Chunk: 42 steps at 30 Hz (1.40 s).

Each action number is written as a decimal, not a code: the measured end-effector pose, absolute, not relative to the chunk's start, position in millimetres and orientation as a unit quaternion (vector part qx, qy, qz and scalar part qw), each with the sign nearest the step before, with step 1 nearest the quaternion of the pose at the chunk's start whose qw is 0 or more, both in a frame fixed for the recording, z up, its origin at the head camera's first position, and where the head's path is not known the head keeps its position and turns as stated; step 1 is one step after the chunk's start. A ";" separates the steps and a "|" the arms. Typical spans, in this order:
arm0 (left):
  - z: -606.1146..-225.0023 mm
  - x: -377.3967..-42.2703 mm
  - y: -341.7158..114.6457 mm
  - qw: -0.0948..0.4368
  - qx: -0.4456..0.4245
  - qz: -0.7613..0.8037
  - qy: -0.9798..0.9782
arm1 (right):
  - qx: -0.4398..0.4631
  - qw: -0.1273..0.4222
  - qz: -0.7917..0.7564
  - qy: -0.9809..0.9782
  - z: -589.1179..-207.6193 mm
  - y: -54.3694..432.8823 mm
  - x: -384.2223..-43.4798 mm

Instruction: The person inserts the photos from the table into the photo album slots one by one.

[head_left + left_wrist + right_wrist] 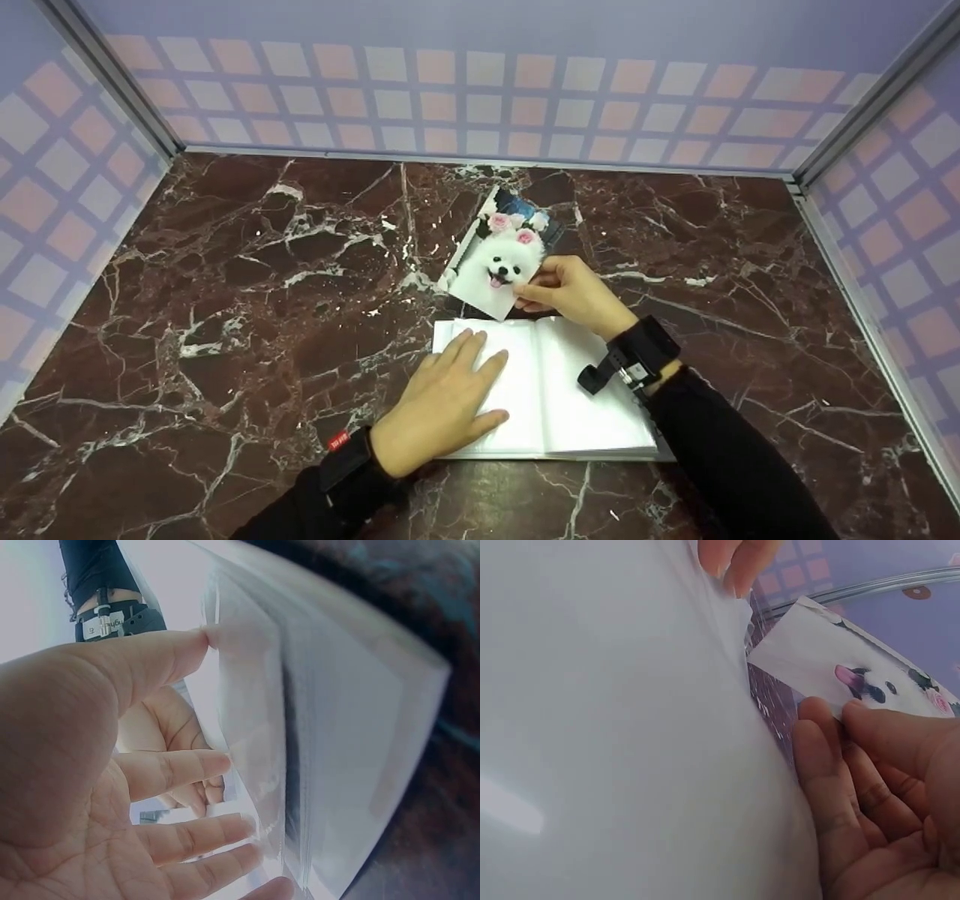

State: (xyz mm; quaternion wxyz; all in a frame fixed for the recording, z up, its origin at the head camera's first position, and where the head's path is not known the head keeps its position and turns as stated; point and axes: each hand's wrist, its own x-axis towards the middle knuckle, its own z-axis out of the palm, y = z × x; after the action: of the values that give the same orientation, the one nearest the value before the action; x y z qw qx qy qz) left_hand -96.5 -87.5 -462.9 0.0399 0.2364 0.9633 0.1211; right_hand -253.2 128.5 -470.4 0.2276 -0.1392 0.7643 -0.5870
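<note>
My right hand point(574, 292) pinches a photo point(495, 270) of a fluffy white dog with pink roses on its head, thumb on the picture side. The photo is tilted and held just beyond the top edge of an open photo album point(592, 431). In the right wrist view, the thumb and fingers grip the edge of the dog photo point(817, 660). My left hand point(450, 394) rests on the album's left page with its fingers spread and straight. Clear sleeves point(251, 697) show under its fingertips in the left wrist view. The album pages look white.
Partly hidden behind the dog photo lies another picture with a dark blue part point(517, 204). The dark red marble tabletop point(247, 300) is bounded by a checked back wall point(480, 97) and side walls. Both wrists wear black straps point(645, 349).
</note>
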 end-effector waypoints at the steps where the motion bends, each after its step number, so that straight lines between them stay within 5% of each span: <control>1: -463.0 -96.4 -87.4 0.039 0.237 0.121 0.963 | -0.137 0.229 -0.591 0.761 -470.8 127.8 -253.2; 17: -462.0 -95.0 -88.1 0.029 0.236 0.121 0.964 | -0.148 0.250 -0.564 0.773 -474.0 125.7 -253.1; 42: -462.8 -92.9 -88.5 0.102 0.214 0.145 0.961 | -0.206 0.243 -0.424 0.848 -470.0 146.7 -266.7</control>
State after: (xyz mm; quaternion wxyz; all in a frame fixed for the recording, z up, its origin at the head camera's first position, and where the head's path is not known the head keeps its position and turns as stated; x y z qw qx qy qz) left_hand -92.9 -88.5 -462.8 0.1019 0.2137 0.9608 0.1445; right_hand -266.7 146.7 -470.0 0.2432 -0.2061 0.8477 -0.4240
